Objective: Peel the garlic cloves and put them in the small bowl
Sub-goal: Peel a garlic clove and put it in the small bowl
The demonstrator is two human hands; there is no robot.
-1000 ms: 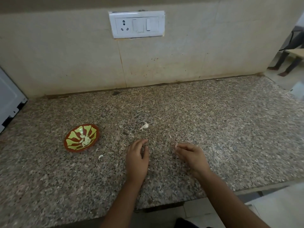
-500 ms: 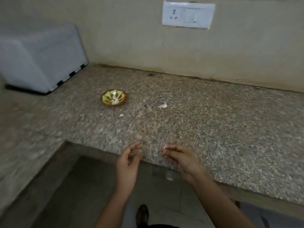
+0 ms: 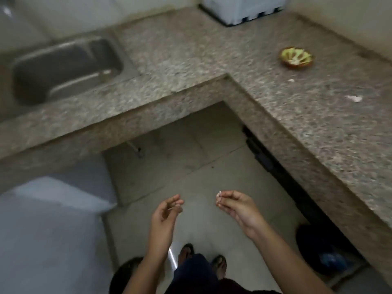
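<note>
Pinching a small pale scrap, garlic clove or skin I could not tell, the right hand (image 3: 237, 206) hung over the floor (image 3: 191, 166), thumb and fingertips closed on it; its long axis was too small and blurred to read. The left hand (image 3: 164, 216) hovered just beside it to the left, apart from it, fingers loosely curled with thumb near forefinger; whether it held anything I could not tell. The small bowl (image 3: 296, 58), green and yellow inside with a brown rim, sat upright on the granite counter (image 3: 318, 134) at the far right, well apart from both hands, pale pieces lying in it. Two white bits (image 3: 354, 98) lay on the counter nearer than the bowl. The counter's inner corner stood between the hands and the bowl. A steel sink (image 3: 63, 68) lay at the far left, a white appliance (image 3: 239, 7) at the far edge, and sandalled feet (image 3: 186, 251) showed below.
</note>
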